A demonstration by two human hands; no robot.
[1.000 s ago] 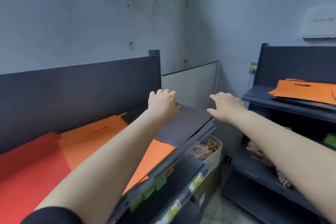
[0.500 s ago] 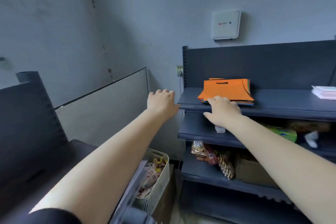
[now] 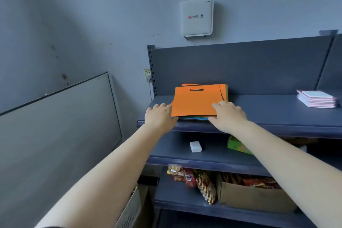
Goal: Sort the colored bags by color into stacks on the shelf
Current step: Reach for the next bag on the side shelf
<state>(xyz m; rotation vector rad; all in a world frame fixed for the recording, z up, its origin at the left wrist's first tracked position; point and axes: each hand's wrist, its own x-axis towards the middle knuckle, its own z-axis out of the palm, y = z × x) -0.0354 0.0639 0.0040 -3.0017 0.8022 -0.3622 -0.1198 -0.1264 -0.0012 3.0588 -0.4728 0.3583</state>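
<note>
1. The mixed stack [image 3: 199, 116] lies near the front edge of the top shelf [image 3: 277, 114], an orange bag [image 3: 196, 102] on top; green and blue edges show beneath.
2. The left hand [image 3: 160, 116] rests at the stack's left corner, fingers loosely straight and gripping nothing — likely steadying it.
3. The right hand [image 3: 228, 114] lies over the near right corner, fingers flat on the orange bag, thumb at the edge — probably placed to peel it off.
</note>
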